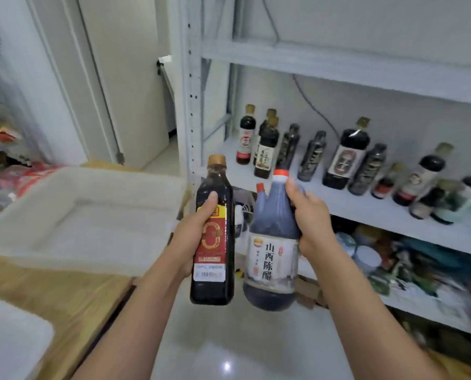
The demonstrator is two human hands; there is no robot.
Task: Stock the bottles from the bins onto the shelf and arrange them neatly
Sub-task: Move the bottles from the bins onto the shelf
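Dark glass-look bottle with a red label [212, 237] is wrapped mid-body by the left hand [194, 234], thumb on the front, upright, firm. Right hand [309, 218] is closed round the shoulder and handle of the vinegar jug [272, 248], which hangs tilted, base swinging free. Both are in the air in front of the shelf [366, 207], beside the white bin [86, 215]. Risks: jug looks heavy for a one-hand top grip, so it could slip or knock the other bottle, almost touching it. Shelf row of bottles [338, 157] is loosely spaced; setting two down at once could topple the front ones.
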